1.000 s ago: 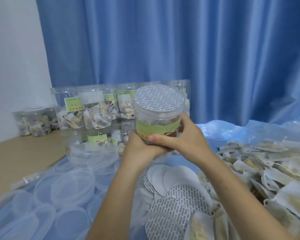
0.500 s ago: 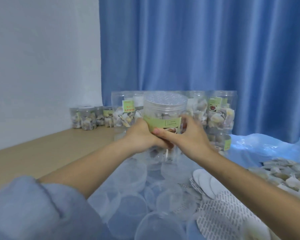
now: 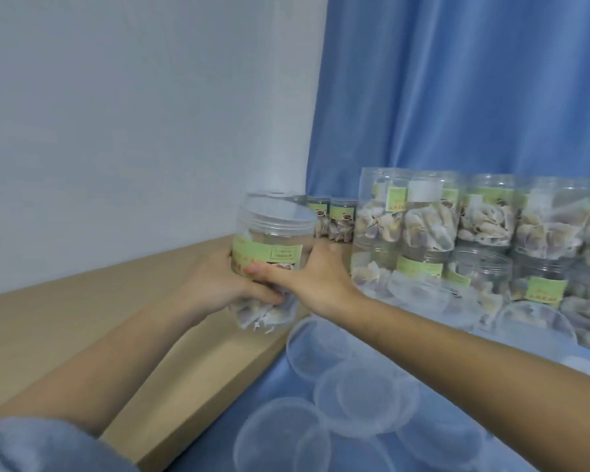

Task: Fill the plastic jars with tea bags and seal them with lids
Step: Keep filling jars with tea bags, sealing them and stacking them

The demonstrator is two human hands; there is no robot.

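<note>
Leftward now swings the clear plastic jar with the green label (image 3: 274, 253), gripped by my left hand (image 3: 218, 284) and right hand (image 3: 315, 277); next I judge it needs setting down on the wooden table (image 3: 65, 321).

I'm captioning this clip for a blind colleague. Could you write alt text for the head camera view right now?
Both hands, left hand and right hand, grip a clear plastic jar of tea bags above a wooden ledge. Stacked filled jars stand to the right before a blue curtain, with loose clear lids in front on blue sheeting.
</note>
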